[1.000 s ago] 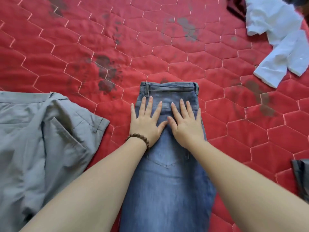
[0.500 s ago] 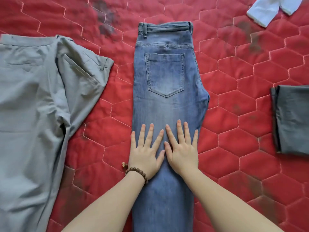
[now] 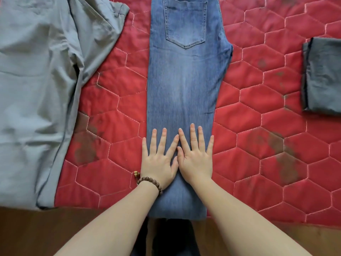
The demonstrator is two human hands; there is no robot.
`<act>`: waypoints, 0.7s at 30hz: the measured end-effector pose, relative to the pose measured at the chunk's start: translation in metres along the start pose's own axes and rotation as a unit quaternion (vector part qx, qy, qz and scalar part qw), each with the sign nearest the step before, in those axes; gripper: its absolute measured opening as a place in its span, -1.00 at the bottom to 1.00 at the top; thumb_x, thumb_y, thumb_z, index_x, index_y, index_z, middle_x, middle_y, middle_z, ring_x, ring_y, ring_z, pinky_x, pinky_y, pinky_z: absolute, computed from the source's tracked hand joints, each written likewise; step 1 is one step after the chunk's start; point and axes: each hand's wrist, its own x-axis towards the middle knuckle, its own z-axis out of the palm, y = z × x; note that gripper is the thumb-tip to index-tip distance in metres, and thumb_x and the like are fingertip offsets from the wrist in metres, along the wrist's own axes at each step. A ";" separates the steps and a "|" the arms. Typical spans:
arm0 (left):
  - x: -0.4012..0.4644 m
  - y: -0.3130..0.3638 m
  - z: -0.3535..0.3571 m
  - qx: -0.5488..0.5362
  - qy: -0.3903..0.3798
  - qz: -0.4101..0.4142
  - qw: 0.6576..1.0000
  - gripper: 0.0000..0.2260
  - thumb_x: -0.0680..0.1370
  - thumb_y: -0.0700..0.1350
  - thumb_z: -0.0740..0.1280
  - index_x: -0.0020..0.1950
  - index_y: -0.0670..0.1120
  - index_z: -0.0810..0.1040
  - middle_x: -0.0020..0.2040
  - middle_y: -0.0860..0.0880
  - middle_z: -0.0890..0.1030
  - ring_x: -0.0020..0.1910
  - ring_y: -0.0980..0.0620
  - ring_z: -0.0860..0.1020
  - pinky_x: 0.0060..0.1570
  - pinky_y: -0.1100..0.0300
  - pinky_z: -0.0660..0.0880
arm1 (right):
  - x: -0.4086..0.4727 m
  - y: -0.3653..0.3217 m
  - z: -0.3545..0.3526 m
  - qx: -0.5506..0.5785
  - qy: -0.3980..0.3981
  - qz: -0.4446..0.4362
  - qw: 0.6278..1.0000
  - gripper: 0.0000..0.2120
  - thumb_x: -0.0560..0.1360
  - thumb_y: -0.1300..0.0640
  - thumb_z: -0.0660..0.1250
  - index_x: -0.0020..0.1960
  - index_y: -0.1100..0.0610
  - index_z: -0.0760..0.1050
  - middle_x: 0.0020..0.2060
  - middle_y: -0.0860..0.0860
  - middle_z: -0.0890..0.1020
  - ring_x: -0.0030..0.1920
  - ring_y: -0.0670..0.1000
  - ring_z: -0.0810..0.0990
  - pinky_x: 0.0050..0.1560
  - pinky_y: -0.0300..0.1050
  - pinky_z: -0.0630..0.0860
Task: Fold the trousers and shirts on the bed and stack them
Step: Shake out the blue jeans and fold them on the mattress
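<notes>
Both hands were laid flat on the blue jeans (image 3: pixel 186 85), the left hand (image 3: pixel 158 159) and right hand (image 3: pixel 195 157) side by side, thumbs touching, fingers (image 3: pixel 192 135) straight and spread, nothing gripped. The jeans were seen already folded lengthwise, one leg over the other, stretched along the red quilted bed (image 3: pixel 258 145); the back pocket lay well beyond the fingertips, the hems just behind the wrists at the bed's near edge. A beaded bracelet (image 3: pixel 151 182) was worn on the left wrist. Grey trousers (image 3: pixel 36 89) lay unfolded well to the left of the left hand; a folded dark grey garment (image 3: pixel 324 76) sat well to the right of the right hand.

The step was judged to be smoothing before the crosswise fold. Even pressure should be kept through flat palms, strokes run along the leg toward the hems, side seams kept aligned. Creases near the right edge beyond the fingers should be pressed out first.
</notes>
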 end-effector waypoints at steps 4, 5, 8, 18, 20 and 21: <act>-0.048 0.014 0.011 -0.003 0.001 -0.007 1.000 -0.47 0.58 0.15 0.04 0.55 0.09 0.16 0.56 -0.15 0.12 0.54 -0.23 0.00 0.44 -0.30 0.01 | -0.049 0.000 0.008 0.010 0.002 -0.004 1.000 -0.48 0.60 -0.10 -0.04 0.54 -0.08 0.09 0.55 0.07 0.10 0.55 0.12 0.00 0.47 0.33 0.02; -0.061 0.016 0.014 -0.003 0.000 -0.006 1.000 -0.47 0.58 0.15 0.04 0.55 0.09 0.15 0.56 -0.15 0.11 0.55 -0.23 0.00 0.44 -0.30 0.01 | -0.062 0.000 0.010 0.011 0.002 -0.007 1.000 -0.48 0.60 -0.10 -0.04 0.54 -0.08 0.09 0.55 0.07 0.10 0.55 0.13 0.00 0.47 0.32 0.02; -0.096 0.021 0.020 -0.005 -0.005 -0.002 1.000 -0.47 0.59 0.14 0.04 0.55 0.08 0.14 0.57 -0.15 0.10 0.55 -0.22 -0.01 0.44 -0.29 0.02 | -0.096 -0.004 0.017 0.014 -0.003 -0.007 1.000 -0.48 0.60 -0.09 -0.04 0.54 -0.07 0.10 0.55 0.08 0.10 0.55 0.15 0.00 0.48 0.30 0.03; -0.175 0.016 0.019 -0.025 -0.072 0.057 0.995 -0.44 0.57 0.12 0.08 0.55 0.01 0.12 0.56 -0.20 0.08 0.53 -0.27 0.01 0.45 -0.21 0.09 | -0.179 -0.018 0.026 0.032 -0.044 -0.014 0.998 -0.48 0.60 -0.10 -0.03 0.54 -0.02 0.12 0.54 0.15 0.11 0.54 0.16 0.04 0.47 0.20 0.02; -0.178 0.011 0.009 -0.079 -0.064 0.041 0.994 -0.46 0.58 0.07 0.13 0.54 -0.04 0.18 0.54 -0.25 0.11 0.53 -0.25 0.07 0.47 -0.16 0.13 | -0.186 -0.016 0.018 0.074 -0.030 -0.024 0.997 -0.50 0.61 -0.07 0.03 0.53 -0.01 0.16 0.53 0.13 0.12 0.54 0.15 0.07 0.49 0.20 0.07; -0.175 0.008 0.003 -0.122 -0.053 0.009 0.991 -0.46 0.58 0.03 0.18 0.54 -0.08 0.19 0.54 -0.27 0.12 0.52 -0.23 0.10 0.47 -0.11 0.13 | -0.188 -0.013 0.013 0.108 -0.011 -0.006 0.994 -0.50 0.61 -0.03 0.10 0.53 0.01 0.19 0.53 0.13 0.13 0.54 0.15 0.08 0.50 0.18 0.08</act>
